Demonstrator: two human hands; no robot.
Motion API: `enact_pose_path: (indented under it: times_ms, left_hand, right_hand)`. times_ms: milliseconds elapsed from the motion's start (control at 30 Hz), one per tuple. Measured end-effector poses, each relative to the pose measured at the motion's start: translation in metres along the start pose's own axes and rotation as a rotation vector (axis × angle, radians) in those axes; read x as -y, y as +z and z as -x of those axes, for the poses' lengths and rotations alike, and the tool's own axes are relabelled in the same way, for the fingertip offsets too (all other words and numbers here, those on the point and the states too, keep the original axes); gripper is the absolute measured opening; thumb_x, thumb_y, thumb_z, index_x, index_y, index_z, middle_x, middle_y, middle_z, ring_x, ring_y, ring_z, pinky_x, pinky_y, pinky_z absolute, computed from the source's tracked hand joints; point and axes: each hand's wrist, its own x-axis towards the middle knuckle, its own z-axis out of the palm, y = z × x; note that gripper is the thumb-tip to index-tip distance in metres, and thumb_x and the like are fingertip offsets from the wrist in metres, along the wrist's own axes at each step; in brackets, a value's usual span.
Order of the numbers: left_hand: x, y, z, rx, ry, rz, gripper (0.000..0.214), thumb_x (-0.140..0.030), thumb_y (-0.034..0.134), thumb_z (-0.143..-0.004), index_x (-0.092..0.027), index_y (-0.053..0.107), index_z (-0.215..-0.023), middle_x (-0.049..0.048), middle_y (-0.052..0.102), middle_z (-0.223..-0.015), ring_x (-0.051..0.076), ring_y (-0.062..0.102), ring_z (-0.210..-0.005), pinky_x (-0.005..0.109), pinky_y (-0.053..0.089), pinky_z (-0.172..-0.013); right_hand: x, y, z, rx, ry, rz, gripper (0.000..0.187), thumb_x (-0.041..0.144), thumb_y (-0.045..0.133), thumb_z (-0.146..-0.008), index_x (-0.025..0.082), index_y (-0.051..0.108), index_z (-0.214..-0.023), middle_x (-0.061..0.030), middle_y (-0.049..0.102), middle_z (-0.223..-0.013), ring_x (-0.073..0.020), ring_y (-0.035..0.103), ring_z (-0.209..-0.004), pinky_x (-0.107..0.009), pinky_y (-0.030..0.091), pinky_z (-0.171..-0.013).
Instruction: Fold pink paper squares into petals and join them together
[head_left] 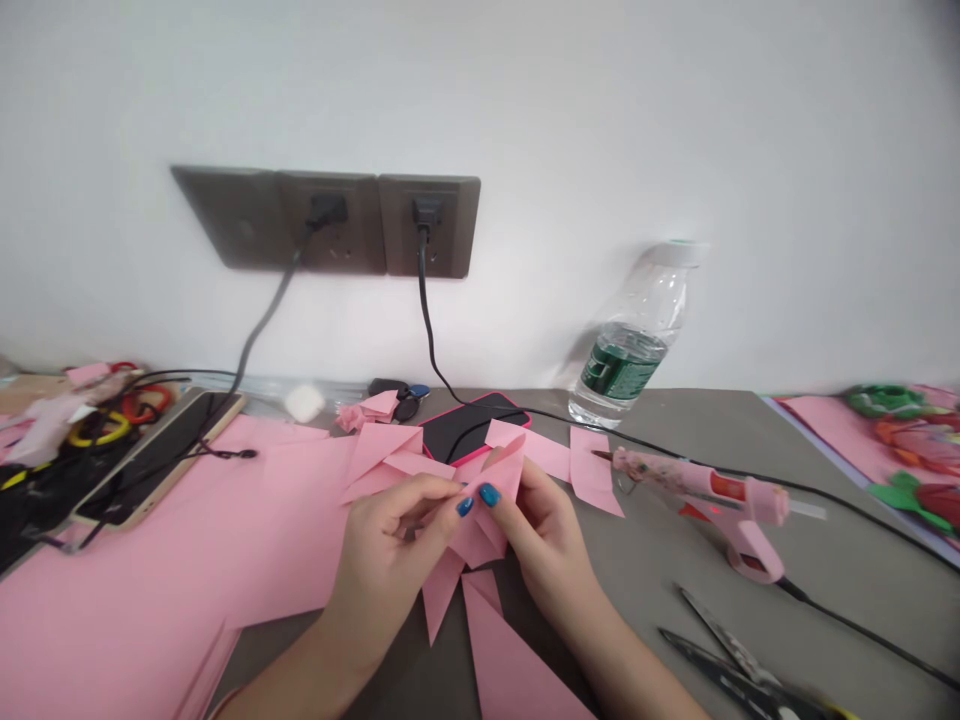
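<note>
Both hands pinch one piece of pink paper above the grey table, thumbs side by side on its near face. My left hand is closed on the paper's left part, and my right hand is closed on its right part. The paper looks folded, though the fingers hide much of it. Cut pink pieces lie beneath and around the hands. Just behind them rests a phone with a pink edge, partly covered by paper.
On the right lie a pink glue gun and open scissors. A water bottle leans at the wall. Large pink sheets and another phone are on the left. Black cords run from wall sockets across the table.
</note>
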Motion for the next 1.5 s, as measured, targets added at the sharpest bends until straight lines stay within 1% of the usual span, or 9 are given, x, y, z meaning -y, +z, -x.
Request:
enact_pose_path:
  times_ms: [233, 400, 533, 667, 833, 1000, 1167, 1333, 1500]
  left_hand:
    - [-0.001, -0.001, 0.000, 0.010, -0.008, 0.033, 0.012, -0.027, 0.064, -0.088, -0.020, 0.073, -0.085, 0.0017, 0.075, -0.078, 0.014, 0.067, -0.064, 0.019, 0.046, -0.050]
    - [0.000, -0.001, 0.000, 0.028, 0.013, 0.006, 0.016, -0.022, 0.059, -0.087, -0.019, 0.063, -0.072, -0.0027, 0.060, -0.061, 0.011, 0.053, -0.053, 0.019, 0.038, -0.047]
    - [0.002, 0.000, 0.002, 0.112, -0.015, 0.018, 0.016, -0.020, 0.055, -0.086, -0.019, 0.054, -0.070, -0.0052, 0.054, -0.054, 0.009, 0.049, -0.048, 0.018, 0.036, -0.047]
    - [0.002, 0.001, 0.002, 0.162, 0.018, -0.003, 0.015, -0.017, 0.054, -0.084, -0.018, 0.055, -0.069, -0.0054, 0.055, -0.055, 0.009, 0.052, -0.048, 0.017, 0.037, -0.049]
    - [0.002, 0.002, 0.002, 0.149, 0.057, -0.064, 0.014, -0.014, 0.053, -0.083, -0.019, 0.056, -0.070, -0.0052, 0.057, -0.054, 0.009, 0.056, -0.048, 0.017, 0.039, -0.048]
    - [0.001, 0.001, 0.003, 0.124, 0.093, -0.116, 0.014, -0.015, 0.052, -0.084, -0.019, 0.057, -0.071, -0.0046, 0.059, -0.056, 0.010, 0.057, -0.048, 0.017, 0.040, -0.048]
    - [-0.001, 0.000, 0.001, 0.090, 0.096, -0.155, 0.017, -0.014, 0.050, -0.083, -0.020, 0.051, -0.066, -0.0068, 0.048, -0.053, 0.008, 0.047, -0.046, 0.017, 0.035, -0.045]
    - [0.000, 0.000, 0.001, 0.095, 0.181, -0.195, 0.018, -0.011, 0.047, -0.081, -0.020, 0.048, -0.066, -0.0073, 0.046, -0.054, 0.008, 0.047, -0.044, 0.015, 0.034, -0.043]
    - [0.001, 0.000, 0.004, 0.093, 0.333, -0.266, 0.019, -0.007, 0.048, -0.081, -0.020, 0.051, -0.069, -0.0078, 0.050, -0.055, 0.006, 0.050, -0.044, 0.013, 0.038, -0.045]
  right_hand:
    - [-0.002, 0.000, 0.002, 0.015, -0.013, 0.042, 0.018, 0.039, 0.068, -0.089, 0.021, 0.068, -0.092, -0.0033, 0.069, -0.083, -0.0190, 0.062, -0.077, -0.029, 0.052, -0.072]
    - [-0.001, -0.001, 0.000, 0.006, -0.032, 0.115, 0.023, 0.041, 0.065, -0.091, 0.019, 0.065, -0.084, -0.0017, 0.063, -0.076, -0.0170, 0.056, -0.070, -0.026, 0.048, -0.065]
    - [0.000, -0.004, -0.003, -0.049, -0.035, 0.141, 0.029, 0.044, 0.063, -0.092, 0.020, 0.061, -0.074, 0.0011, 0.055, -0.068, -0.0152, 0.050, -0.063, -0.025, 0.043, -0.060]
    - [-0.001, -0.006, -0.005, -0.077, -0.028, 0.092, 0.025, 0.043, 0.065, -0.090, 0.021, 0.066, -0.077, -0.0003, 0.062, -0.071, -0.0173, 0.056, -0.069, -0.026, 0.047, -0.066]
    - [-0.003, -0.007, -0.005, -0.100, 0.013, 0.022, 0.025, 0.041, 0.064, -0.092, 0.022, 0.071, -0.077, -0.0023, 0.071, -0.077, -0.0179, 0.063, -0.071, -0.029, 0.050, -0.073]
    - [-0.002, -0.007, -0.005, -0.060, 0.058, -0.059, 0.024, 0.042, 0.063, -0.092, 0.022, 0.074, -0.085, -0.0045, 0.074, -0.078, -0.0211, 0.067, -0.074, -0.033, 0.052, -0.071]
    - [-0.005, -0.009, -0.005, -0.123, 0.035, -0.028, 0.021, 0.042, 0.068, -0.089, 0.022, 0.075, -0.085, -0.0045, 0.074, -0.084, -0.0222, 0.067, -0.084, -0.033, 0.050, -0.078]
    - [-0.011, -0.011, -0.004, -0.155, -0.013, -0.037, 0.015, 0.038, 0.069, -0.090, 0.025, 0.076, -0.085, -0.0022, 0.073, -0.085, -0.0187, 0.063, -0.082, -0.029, 0.046, -0.075]
    - [-0.012, -0.010, -0.004, -0.161, -0.049, -0.063, 0.013, 0.036, 0.069, -0.090, 0.027, 0.076, -0.085, -0.0005, 0.070, -0.085, -0.0173, 0.061, -0.082, -0.027, 0.045, -0.076]
